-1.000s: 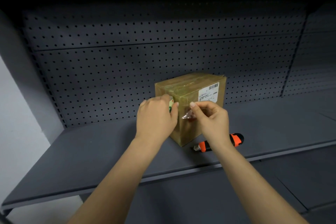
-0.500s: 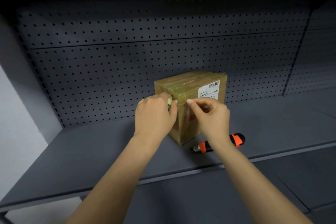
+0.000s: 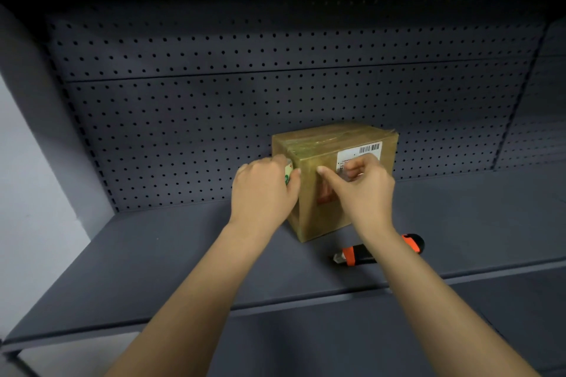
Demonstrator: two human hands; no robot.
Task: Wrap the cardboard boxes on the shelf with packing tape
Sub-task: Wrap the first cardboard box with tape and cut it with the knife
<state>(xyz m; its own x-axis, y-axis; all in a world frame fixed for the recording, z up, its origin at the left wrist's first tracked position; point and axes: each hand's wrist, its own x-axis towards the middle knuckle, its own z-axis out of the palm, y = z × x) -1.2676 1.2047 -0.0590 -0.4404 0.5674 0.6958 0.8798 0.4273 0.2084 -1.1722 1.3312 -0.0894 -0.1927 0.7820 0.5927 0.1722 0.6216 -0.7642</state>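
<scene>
Clamped the tape roll (image 3: pixel 288 174) in the left grip (image 3: pixel 263 190) against the cardboard box (image 3: pixel 315 220) on the shelf (image 3: pixel 153 254). Pinched the clear tape end (image 3: pixel 344 169) in the right grip (image 3: pixel 364 190) across its front face. Risked wrinkles or self-sticking given slack; risked shoving the box sideways by overpulling.

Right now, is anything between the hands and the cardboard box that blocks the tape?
Nothing visible does. The left hand holds the tape roll at the cardboard box, on its near corner; the right hand pinches the tape end at its front face. The utility knife lies on the shelf, apart from the box.
</scene>
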